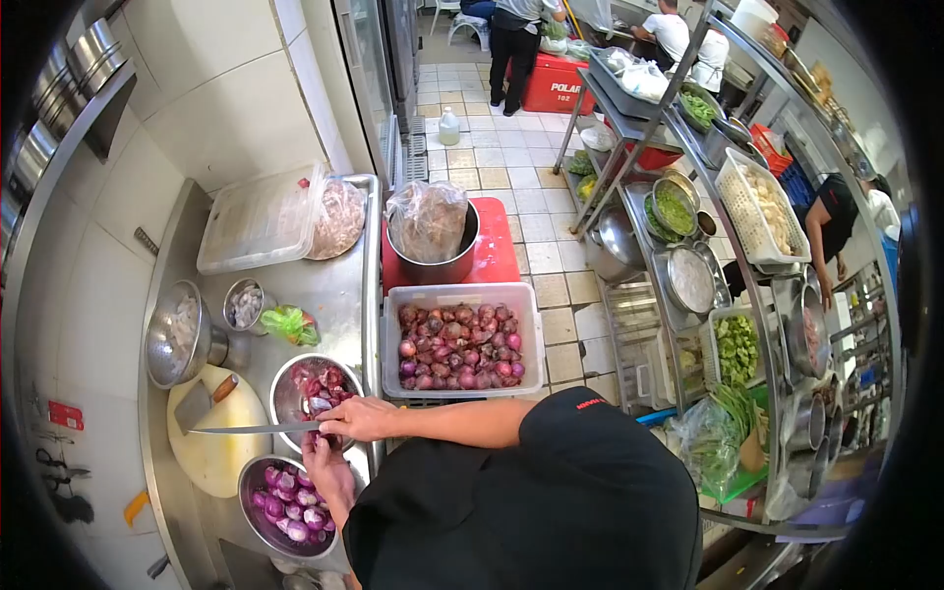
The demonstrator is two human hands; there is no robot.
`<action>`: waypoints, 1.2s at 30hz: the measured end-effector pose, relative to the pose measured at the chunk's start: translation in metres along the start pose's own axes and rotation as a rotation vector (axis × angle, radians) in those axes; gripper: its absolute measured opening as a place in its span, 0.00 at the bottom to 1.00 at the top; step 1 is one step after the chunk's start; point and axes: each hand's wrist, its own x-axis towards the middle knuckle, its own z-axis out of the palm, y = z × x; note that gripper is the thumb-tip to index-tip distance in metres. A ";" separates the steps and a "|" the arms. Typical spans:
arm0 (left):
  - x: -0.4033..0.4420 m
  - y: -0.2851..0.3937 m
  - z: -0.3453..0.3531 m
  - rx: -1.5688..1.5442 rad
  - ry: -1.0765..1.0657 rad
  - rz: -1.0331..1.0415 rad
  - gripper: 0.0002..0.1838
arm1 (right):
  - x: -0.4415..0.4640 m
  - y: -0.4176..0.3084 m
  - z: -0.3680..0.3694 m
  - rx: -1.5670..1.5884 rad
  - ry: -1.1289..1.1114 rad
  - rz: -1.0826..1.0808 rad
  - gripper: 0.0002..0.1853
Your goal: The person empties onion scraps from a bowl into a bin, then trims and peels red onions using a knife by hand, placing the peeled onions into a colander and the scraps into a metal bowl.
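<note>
My right hand [356, 418] is wrapped round the handle of a long knife [246, 429], its blade pointing left over a cutting board [228, 464]. Just below, my left hand [332, 472] grips a dark red onion [330, 440], close to the knife's handle end. Both hands are at the edge of a steel bowl [279, 393] holding red onion skins and pieces. Nearer my body, another steel bowl [258, 536] holds peeled purple onions [293, 503]. On the board lies a cleaver [194, 405] with a wooden handle.
Unpeeled onions fill a plastic bin [537, 339]. Behind it a pot [470, 258] with a bagged item stands on a red surface [500, 246]. A lidded container [258, 231] and more bowls are on the counter. Shelves [678, 339] stand right. Other people are farther off.
</note>
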 end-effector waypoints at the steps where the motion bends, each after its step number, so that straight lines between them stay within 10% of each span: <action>1: 0.000 0.001 0.002 -0.007 -0.014 0.001 0.25 | -0.002 -0.004 -0.004 -0.002 -0.021 0.016 0.28; 17: 0.000 0.008 -0.006 -0.084 -0.021 -0.035 0.30 | 0.020 0.038 0.023 0.633 -0.335 0.009 0.27; 22: 0.002 0.001 -0.002 0.111 0.199 -0.009 0.26 | 0.031 0.052 0.055 0.464 0.054 -0.326 0.22; 36: 0.006 0.016 0.020 0.097 0.101 0.009 0.34 | 0.057 0.065 0.032 0.453 0.024 -0.054 0.21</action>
